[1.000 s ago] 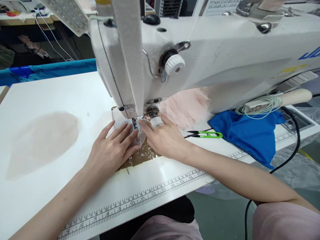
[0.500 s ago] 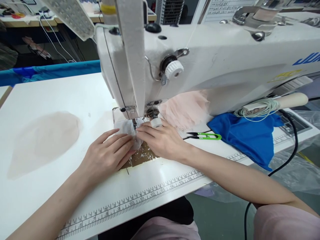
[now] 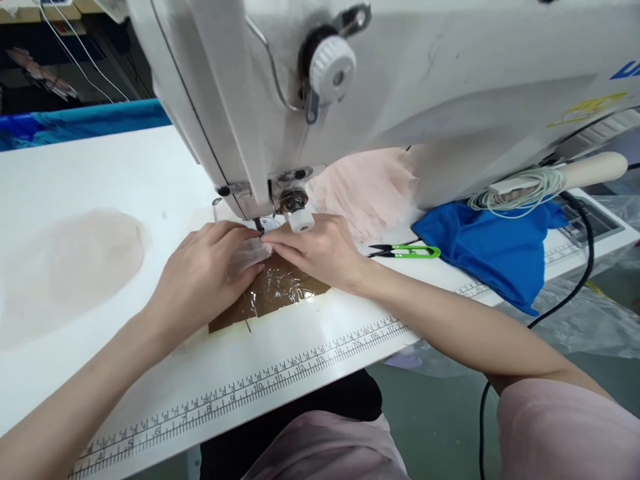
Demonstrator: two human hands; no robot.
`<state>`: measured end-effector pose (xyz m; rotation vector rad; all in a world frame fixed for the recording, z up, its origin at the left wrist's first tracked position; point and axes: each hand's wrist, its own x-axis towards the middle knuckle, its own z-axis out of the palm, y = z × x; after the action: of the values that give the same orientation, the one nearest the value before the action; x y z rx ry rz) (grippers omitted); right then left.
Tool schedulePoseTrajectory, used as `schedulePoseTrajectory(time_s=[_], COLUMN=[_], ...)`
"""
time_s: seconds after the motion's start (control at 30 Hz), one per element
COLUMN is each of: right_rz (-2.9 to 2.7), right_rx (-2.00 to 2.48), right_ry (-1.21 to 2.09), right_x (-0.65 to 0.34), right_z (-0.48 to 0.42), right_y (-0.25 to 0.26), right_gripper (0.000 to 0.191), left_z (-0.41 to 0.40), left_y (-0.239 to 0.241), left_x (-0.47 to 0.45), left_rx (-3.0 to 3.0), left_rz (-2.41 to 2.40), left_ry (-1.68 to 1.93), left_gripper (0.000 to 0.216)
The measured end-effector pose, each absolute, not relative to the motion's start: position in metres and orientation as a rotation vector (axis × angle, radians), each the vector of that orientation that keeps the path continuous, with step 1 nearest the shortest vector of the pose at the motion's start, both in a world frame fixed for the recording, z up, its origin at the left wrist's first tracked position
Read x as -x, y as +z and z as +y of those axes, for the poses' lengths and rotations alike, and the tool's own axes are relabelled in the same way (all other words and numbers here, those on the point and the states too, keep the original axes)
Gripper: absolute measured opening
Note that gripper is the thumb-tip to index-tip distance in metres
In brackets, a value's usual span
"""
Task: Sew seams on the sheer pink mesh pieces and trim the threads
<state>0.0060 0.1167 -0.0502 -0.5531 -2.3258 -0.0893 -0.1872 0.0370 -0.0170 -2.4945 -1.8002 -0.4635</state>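
Observation:
A small piece of sheer white fabric (image 3: 246, 255) lies under the presser foot (image 3: 259, 225) of a white sewing machine (image 3: 430, 87). My left hand (image 3: 203, 270) is curled over its left side, gripping it between the thumb in front and the fingers behind. From the other side, my right hand (image 3: 320, 252) pinches the fabric's edge with its fingertips close to the presser foot. The two hands' fingertips almost meet there. Beneath them is a brown, shiny taped patch (image 3: 273, 293) on the table. My fingers partly hide the fabric.
Pale pink sheer fabric (image 3: 365, 190) is heaped under the machine arm. Green thread snips (image 3: 415, 251) and a blue cloth (image 3: 490, 247) lie to the right, near a cord-wound handle (image 3: 530, 190). A sheer oval piece (image 3: 85, 267) rests at left; a ruler strip (image 3: 240, 400) runs along the front edge.
The view has moved closer and lower. My left hand has gone from lying flatter on the fabric to gripping it, lifting its edge. My right fingertips have drawn together at the presser foot.

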Motion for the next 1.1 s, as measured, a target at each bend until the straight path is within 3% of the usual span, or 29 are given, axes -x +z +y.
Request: schedulePoseTrajectory(time_s=[0.3, 0.6, 0.8, 0.97, 1.1], right_rz=[-2.395, -2.428, -2.425, -2.452, -2.501], right_rx=[0.829, 0.851, 0.852, 0.699, 0.478], right_ry=[0.054, 0.120, 0.139, 0.172, -0.042], right_x=[-0.002, -0.003, -0.002, -0.010, -0.016], right_z=[0.118, 0.116, 0.115, 0.108, 0.101], right_y=[-0.045, -0.041, -0.040, -0.045, -0.053], right_gripper=[0.035, 0.036, 0.037, 0.030, 0.029], left_z=[0.056, 0.054, 0.058, 0.049, 0.029], left_y=[-0.030, -0.033, -0.030, -0.029, -0.035], left_x=[0.164, 0.167, 0.179, 0.188, 0.184], left_rx=[2.232, 2.278, 2.373, 2.468, 2.353], left_rz=[-2.079, -2.061, -1.888, -1.475, -1.244], left_ry=[-0.526, -0.545, -0.560, -0.506, -0.455], left_gripper=[0.022, 0.018, 0.023, 0.017, 0.019])
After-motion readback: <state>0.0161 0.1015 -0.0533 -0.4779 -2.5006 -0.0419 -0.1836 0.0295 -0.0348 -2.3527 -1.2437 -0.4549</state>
